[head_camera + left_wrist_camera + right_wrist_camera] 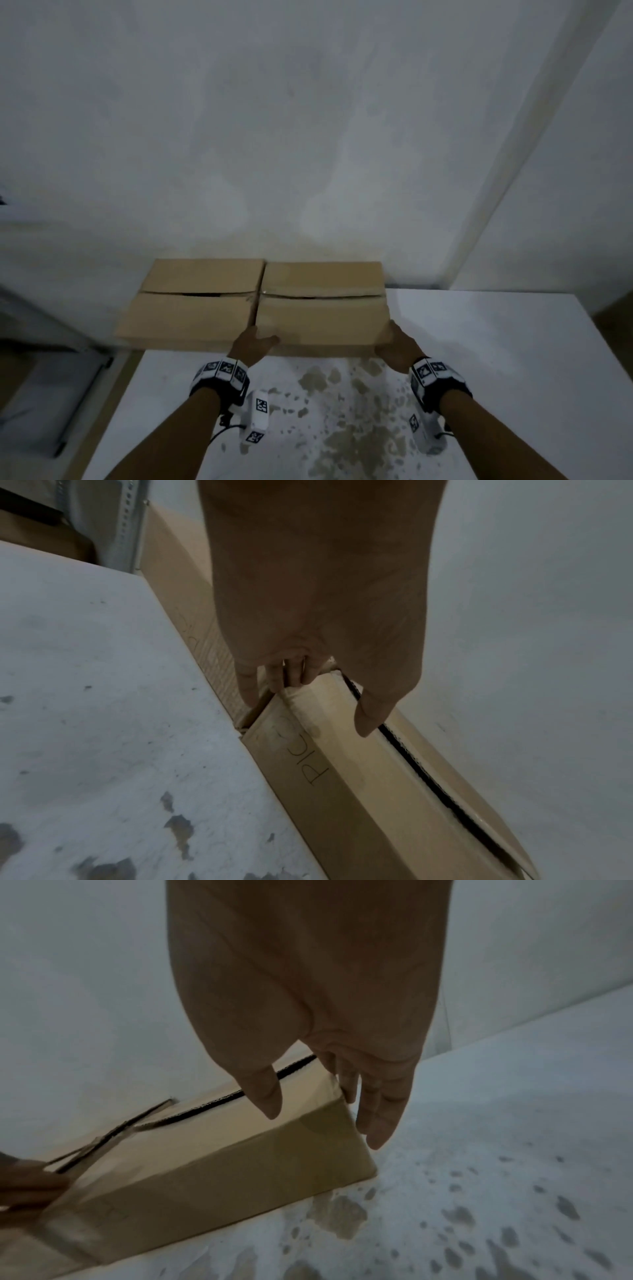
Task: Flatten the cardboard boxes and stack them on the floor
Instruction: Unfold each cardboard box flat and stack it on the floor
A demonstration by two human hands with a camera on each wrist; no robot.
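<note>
Two closed brown cardboard boxes stand side by side on a white table, backs against the wall. My left hand grips the front left corner of the right box. Its thumb lies on the top and its fingers reach into the gap beside the left box. My right hand is at the front right corner of the same box, with its fingers straight down the box's right side and its thumb over the top flap. Both boxes' top flaps show a dark slit.
The table top has worn brown patches in front of the boxes. A grey metal rack stands left of the table, beyond the left box. White walls close off the back and the right.
</note>
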